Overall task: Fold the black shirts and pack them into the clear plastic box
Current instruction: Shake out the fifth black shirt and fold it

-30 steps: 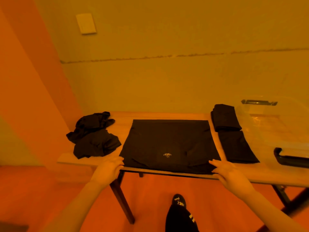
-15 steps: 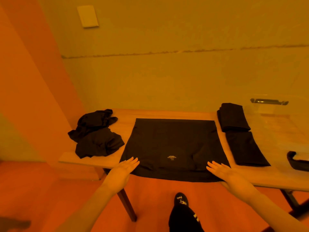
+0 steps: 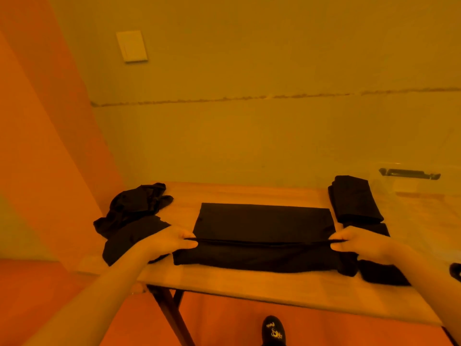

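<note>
Both hands (left hand, right hand) pinch shirt, long axis left-right

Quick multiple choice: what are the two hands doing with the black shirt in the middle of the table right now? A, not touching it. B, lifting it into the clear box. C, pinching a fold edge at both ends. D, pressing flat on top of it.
C: the left hand and right hand each pinch one end of a raised fold edge across the black shirt, which lies on the table.

No text can be read anywhere. The dark shoe, at 6 o'clock below the desk, bears pale lettering and an emblem, too blurred to make out.
</note>
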